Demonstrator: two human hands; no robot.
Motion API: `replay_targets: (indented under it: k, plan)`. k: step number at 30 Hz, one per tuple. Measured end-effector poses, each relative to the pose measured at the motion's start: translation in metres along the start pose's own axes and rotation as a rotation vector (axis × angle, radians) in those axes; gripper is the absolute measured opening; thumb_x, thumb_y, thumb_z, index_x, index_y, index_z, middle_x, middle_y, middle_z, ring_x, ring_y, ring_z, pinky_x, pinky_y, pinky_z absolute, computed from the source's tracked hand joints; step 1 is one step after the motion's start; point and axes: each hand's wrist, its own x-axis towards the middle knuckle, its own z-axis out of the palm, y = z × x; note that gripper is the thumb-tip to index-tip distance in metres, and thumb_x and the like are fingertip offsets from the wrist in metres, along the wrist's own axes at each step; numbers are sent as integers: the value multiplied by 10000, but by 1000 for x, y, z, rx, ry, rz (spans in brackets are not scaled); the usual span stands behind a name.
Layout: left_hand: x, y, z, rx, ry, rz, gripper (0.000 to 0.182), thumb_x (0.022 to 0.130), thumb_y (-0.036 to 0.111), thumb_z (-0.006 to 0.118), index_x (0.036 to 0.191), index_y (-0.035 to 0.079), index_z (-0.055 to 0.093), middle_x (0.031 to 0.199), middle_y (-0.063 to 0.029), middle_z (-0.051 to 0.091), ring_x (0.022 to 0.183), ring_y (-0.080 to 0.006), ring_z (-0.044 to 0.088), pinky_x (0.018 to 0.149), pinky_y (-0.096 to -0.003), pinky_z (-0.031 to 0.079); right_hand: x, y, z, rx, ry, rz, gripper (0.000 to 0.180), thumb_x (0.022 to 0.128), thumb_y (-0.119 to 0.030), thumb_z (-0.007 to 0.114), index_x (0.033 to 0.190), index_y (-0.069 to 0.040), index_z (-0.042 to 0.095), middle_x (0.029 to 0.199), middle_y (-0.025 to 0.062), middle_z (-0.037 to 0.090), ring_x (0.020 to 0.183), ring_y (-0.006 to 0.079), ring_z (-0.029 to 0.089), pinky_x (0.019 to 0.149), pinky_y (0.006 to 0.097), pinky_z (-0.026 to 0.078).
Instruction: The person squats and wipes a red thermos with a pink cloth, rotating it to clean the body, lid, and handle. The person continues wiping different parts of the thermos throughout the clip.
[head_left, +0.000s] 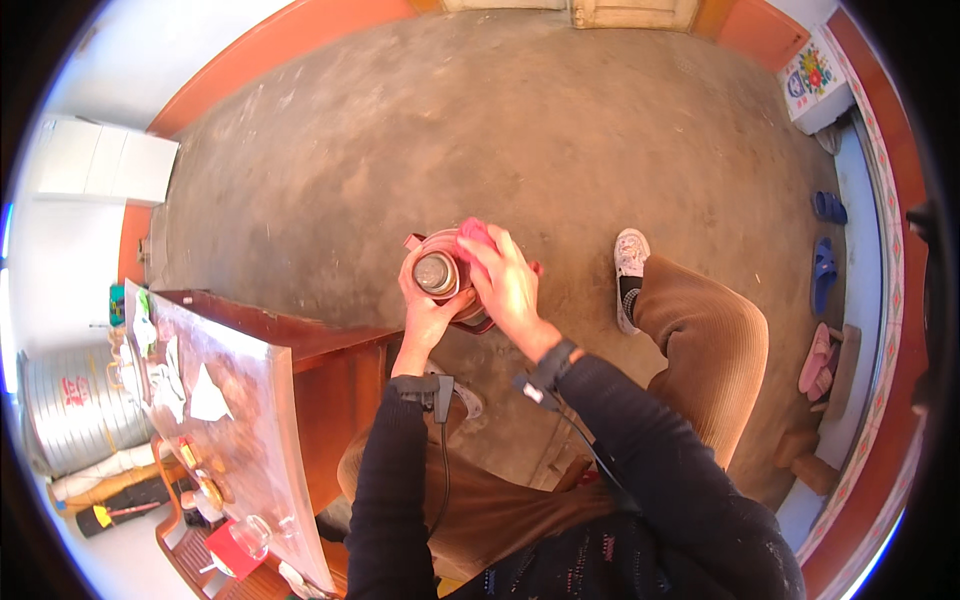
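A thermos flask (436, 273) with a round silvery top and a reddish body is held upright in front of me, above the concrete floor. My left hand (429, 307) grips its neck from the near left side, thumb stretched across towards the right. My right hand (504, 281) holds a pink cloth (474, 231) against the flask's upper right side. A dark red handle (476, 327) shows at the flask's near edge. The lower body of the flask is mostly hidden by its top and my hands. Both wrists wear dark bands with cables.
To my left stands a table (247, 360) with crumpled tissues, a glass jar (251, 536) and small items. A ribbed metal drum (82, 409) is beyond it. Slippers (823, 274) and a small wooden stool (840, 367) line the right wall. My shoe (631, 259) rests right of the flask.
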Motion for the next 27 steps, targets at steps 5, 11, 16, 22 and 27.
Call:
replay_targets:
  k: [5, 11, 16, 22, 27]
  plan:
    - [1, 1, -2, -123, -31, -8, 1109, 690, 240, 980, 1575, 94, 328, 1560, -149, 308, 1510, -341, 285, 1266, -477, 274, -1, -15, -2, -107, -106, -67, 434, 856, -7, 676, 1272, -121, 717, 1391, 134, 608, 1206, 354, 633, 972, 447, 560]
    - [1, 7, -5, 11, -56, -33, 1125, 696, 278, 979, 1587, 117, 312, 1597, -159, 274, 1531, -365, 243, 1277, -493, 264, 49, -3, 6, -198, -244, -136, 441, 840, -8, 687, 1266, -120, 713, 1392, 90, 622, 1138, 348, 644, 941, 450, 571]
    - [-1, -2, -1, -135, -27, -25, 1123, 685, 234, 990, 1580, 120, 322, 1577, -152, 288, 1517, -356, 273, 1272, -481, 275, -20, -16, -17, -235, -150, -72, 440, 832, -17, 691, 1255, -134, 719, 1378, 111, 621, 1113, 353, 646, 917, 451, 579]
    - [0, 3, 0, -32, -6, 24, 1098, 680, 257, 995, 1558, 111, 352, 1571, -165, 305, 1505, -369, 282, 1258, -493, 290, 63, -5, 12, -340, -398, -256, 388, 831, -30, 659, 1187, -155, 750, 1360, 107, 629, 1120, 366, 646, 900, 473, 583]
    - [-1, 3, -3, -19, -12, 11, 1098, 691, 285, 995, 1563, 109, 352, 1561, -175, 312, 1509, -373, 283, 1252, -497, 301, 33, -5, -7, -187, -150, -318, 423, 835, -33, 665, 1222, -176, 759, 1354, 94, 651, 1102, 336, 656, 882, 433, 593]
